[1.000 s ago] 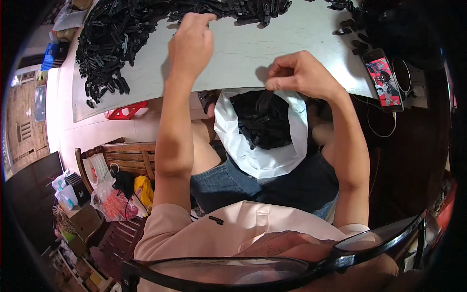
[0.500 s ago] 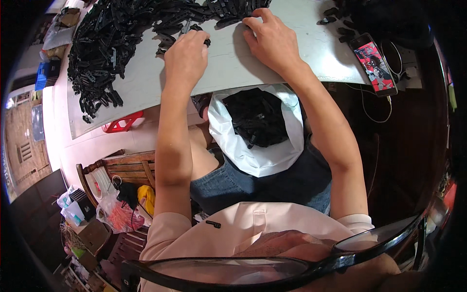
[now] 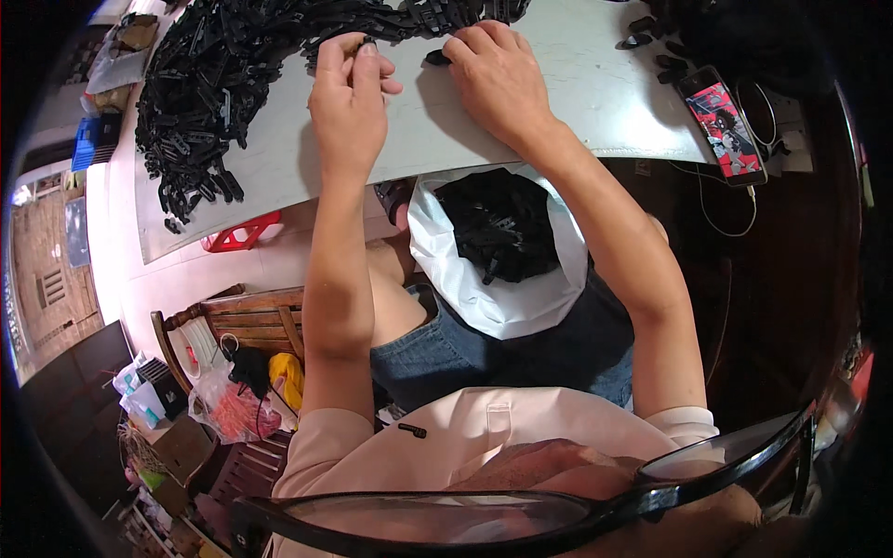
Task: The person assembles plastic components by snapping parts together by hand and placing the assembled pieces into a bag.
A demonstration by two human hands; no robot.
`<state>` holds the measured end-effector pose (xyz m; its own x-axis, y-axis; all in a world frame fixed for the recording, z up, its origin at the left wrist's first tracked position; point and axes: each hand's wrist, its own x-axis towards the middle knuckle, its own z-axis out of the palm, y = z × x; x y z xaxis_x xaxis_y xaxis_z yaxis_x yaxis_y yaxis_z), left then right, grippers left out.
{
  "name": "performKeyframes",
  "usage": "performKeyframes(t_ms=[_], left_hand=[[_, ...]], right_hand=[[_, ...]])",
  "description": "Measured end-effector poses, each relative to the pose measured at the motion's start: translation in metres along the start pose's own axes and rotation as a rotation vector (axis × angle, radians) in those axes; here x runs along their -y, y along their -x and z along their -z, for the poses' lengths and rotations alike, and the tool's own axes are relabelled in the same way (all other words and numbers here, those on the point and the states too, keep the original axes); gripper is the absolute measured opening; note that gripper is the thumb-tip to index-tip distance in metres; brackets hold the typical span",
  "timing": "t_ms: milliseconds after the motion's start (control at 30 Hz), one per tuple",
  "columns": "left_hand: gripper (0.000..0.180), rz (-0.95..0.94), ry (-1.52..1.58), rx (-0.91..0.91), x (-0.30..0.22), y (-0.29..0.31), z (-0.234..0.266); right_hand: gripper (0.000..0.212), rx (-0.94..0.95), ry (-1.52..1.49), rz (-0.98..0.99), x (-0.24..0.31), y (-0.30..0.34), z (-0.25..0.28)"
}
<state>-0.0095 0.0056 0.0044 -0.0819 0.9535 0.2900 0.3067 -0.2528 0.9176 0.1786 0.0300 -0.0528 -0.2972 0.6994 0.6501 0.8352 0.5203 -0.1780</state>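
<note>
A long heap of small, slim black plastic pieces (image 3: 209, 102) covers the left and far side of the pale table (image 3: 595, 102). My left hand (image 3: 349, 107) is raised over the table near the heap, thumb and forefinger pinched on one small black piece (image 3: 368, 41), mostly hidden by the fingers. To its right, my right hand (image 3: 498, 84) lies palm down with curled fingers. A dark piece (image 3: 436, 58) pokes out at its fingertips; whether it is gripped or only touched is hidden. Between my knees, a white bag (image 3: 479, 312) with its rim folded out holds many more black pieces (image 3: 502, 228).
On the table's right edge lies a phone (image 3: 726, 126) with a lit screen and a cable. Several loose black pieces (image 3: 637, 37) are beside a dark bundle (image 3: 744, 42). A red stool (image 3: 242, 232) and a wooden bench (image 3: 246, 321) with bags stand at the left.
My left hand has lifted and turned so its thumb and fingertips show, pinching a piece. The small cluster under it no longer shows. My right hand has shifted slightly left.
</note>
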Motion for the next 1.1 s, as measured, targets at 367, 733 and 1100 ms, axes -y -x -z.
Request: performKeyframes(t_ms=[367, 733, 1100], left_hand=[[0.023, 0.405, 0.546, 0.242, -0.003, -0.004, 0.0], [0.036, 0.038, 0.0, 0.409, -0.01, 0.011, -0.015], [0.033, -0.181, -0.261, 0.462, -0.012, 0.016, -0.023]], right_hand=[[0.017, -0.075, -0.782, -0.445, 0.006, 0.0, 0.044], [0.02, 0.221, -1.228, -0.621, -0.005, 0.006, 0.07], [0.022, 0.195, -1.153, -0.634, -0.005, 0.012, 0.074]])
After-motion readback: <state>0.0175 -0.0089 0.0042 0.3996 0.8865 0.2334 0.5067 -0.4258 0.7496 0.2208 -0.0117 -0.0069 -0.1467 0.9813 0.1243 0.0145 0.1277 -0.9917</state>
